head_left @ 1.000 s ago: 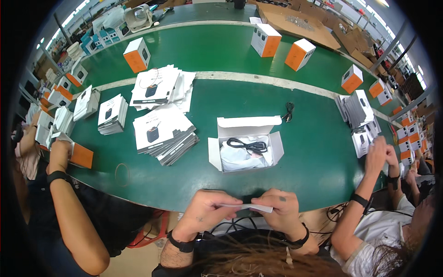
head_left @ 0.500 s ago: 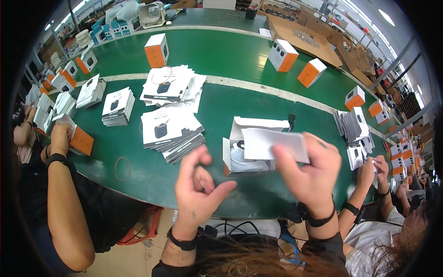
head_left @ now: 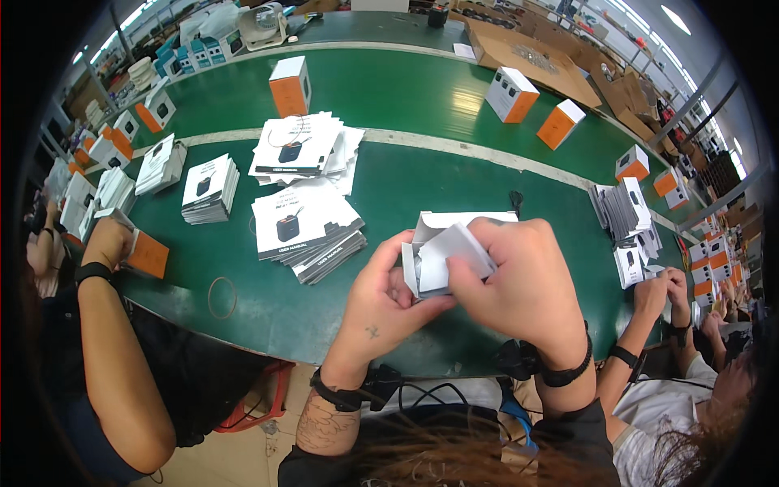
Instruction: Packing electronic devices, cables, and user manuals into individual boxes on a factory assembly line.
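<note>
Head view looks down on a long green tabletop (head_left: 454,105) that fills most of the picture, with a pale strip running across it. On its far part stand orange-and-white cartons (head_left: 290,84), well apart from one another. Nearer, left of centre, lie stacks of white booklets (head_left: 304,227), each with a dark device pictured on the cover.

At the near edge both of the person's hands are closed around a small white cardboard tray (head_left: 442,252), held just above the tabletop. The right hand (head_left: 523,284) grips it from the right and top, fingers curled over a folded white flap. The left hand (head_left: 385,296) supports it from the left and below, thumb against its side. Half a second ago the hands were apart, the left one empty and open and the right one lifting a white sheet over the tray; now they have come together on the tray and the sheet is pressed down against it.

A thin rubber band (head_left: 222,297) lies on the tabletop left of the left hand. Other people's arms work at both sides.
</note>
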### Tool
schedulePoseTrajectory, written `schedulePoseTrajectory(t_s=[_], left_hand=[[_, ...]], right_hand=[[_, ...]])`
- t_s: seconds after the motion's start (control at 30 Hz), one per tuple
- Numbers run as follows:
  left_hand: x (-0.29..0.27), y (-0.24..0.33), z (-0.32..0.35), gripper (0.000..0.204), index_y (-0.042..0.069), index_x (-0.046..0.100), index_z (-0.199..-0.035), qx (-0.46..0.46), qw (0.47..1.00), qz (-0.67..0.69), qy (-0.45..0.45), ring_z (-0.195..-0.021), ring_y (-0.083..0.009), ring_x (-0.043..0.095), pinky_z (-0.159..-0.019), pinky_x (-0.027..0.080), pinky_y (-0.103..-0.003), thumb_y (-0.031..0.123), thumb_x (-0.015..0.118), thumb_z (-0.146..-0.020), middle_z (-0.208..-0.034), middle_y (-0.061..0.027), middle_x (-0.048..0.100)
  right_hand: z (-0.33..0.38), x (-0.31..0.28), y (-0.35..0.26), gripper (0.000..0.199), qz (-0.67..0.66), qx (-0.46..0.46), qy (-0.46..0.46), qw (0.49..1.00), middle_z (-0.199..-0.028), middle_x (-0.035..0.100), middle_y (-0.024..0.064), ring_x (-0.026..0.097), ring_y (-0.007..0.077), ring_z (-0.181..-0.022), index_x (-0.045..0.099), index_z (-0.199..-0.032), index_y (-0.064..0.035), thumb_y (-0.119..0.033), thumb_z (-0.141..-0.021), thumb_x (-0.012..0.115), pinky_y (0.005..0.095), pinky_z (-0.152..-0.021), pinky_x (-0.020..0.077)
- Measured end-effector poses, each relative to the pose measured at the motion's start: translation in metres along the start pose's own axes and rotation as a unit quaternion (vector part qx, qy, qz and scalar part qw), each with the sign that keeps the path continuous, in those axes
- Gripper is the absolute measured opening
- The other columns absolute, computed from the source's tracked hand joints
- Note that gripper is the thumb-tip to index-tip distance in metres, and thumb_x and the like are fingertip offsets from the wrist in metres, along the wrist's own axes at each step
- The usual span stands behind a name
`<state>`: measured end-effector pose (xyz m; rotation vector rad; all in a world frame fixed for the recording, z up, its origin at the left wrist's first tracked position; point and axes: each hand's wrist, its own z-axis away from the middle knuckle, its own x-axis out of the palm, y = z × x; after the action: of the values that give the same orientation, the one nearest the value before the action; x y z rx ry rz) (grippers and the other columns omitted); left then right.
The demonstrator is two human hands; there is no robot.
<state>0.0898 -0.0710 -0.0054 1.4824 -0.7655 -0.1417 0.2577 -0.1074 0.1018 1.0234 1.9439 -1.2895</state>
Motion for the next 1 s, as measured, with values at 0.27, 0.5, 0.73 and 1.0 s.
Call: schedulePoseTrajectory(t_s=[0.27, 0.5, 0.73, 1.0], left_hand=[[-0.004, -0.005, -0.002, 0.080, -0.003, 0.039, -0.149, 0.014, 0.998, -0.053, -0.005, -0.120, -0.0175, 0.064, -0.099, 0.056, -0.032, -0.012, 0.081, -0.081, -0.134, -0.0102, 0.061], [-0.003, -0.008, -0.002, 0.079, -0.003, 0.042, -0.147, 0.023, 0.999, 0.033, -0.015, -0.119, -0.0188, 0.065, -0.099, 0.057, -0.033, -0.012, 0.082, -0.080, -0.132, -0.0118, 0.061], [-0.002, -0.007, -0.004, 0.079, -0.003, 0.042, -0.147, 0.008, 1.000, 0.010, -0.021, -0.120, -0.0194, 0.064, -0.099, 0.057, -0.034, -0.013, 0.082, -0.080, -0.133, -0.0123, 0.061], [-0.001, -0.005, -0.002, 0.079, -0.002, 0.042, -0.147, 0.018, 0.999, -0.045, -0.009, -0.121, -0.0196, 0.063, -0.100, 0.057, -0.034, -0.013, 0.082, -0.080, -0.132, -0.0122, 0.060]], right_hand=[[0.000, 0.010, 0.006, 0.010, -0.064, -0.027, 0.010, 0.998, -0.062, 0.061, 0.0185, 0.062, 0.0377, -0.055, 0.069, -0.079, -0.0006, -0.010, -0.079, 0.072, 0.0366, -0.053, 0.0494], [-0.001, 0.003, 0.005, 0.008, -0.033, -0.078, -0.017, 0.996, -0.064, 0.062, 0.0186, 0.063, 0.0374, -0.057, 0.070, -0.081, -0.0012, -0.009, -0.080, 0.072, 0.0367, -0.053, 0.0491], [0.002, -0.001, 0.003, 0.011, -0.058, -0.018, -0.015, 0.998, -0.068, 0.064, 0.0217, 0.066, 0.0426, -0.065, 0.067, -0.081, 0.0009, -0.010, -0.080, 0.069, 0.0467, -0.061, 0.0538], [0.003, -0.003, 0.008, 0.010, -0.074, -0.066, -0.020, 0.995, -0.064, 0.063, 0.0175, 0.062, 0.0372, -0.056, 0.070, -0.081, -0.0005, -0.010, -0.080, 0.073, 0.0373, -0.054, 0.0498]])
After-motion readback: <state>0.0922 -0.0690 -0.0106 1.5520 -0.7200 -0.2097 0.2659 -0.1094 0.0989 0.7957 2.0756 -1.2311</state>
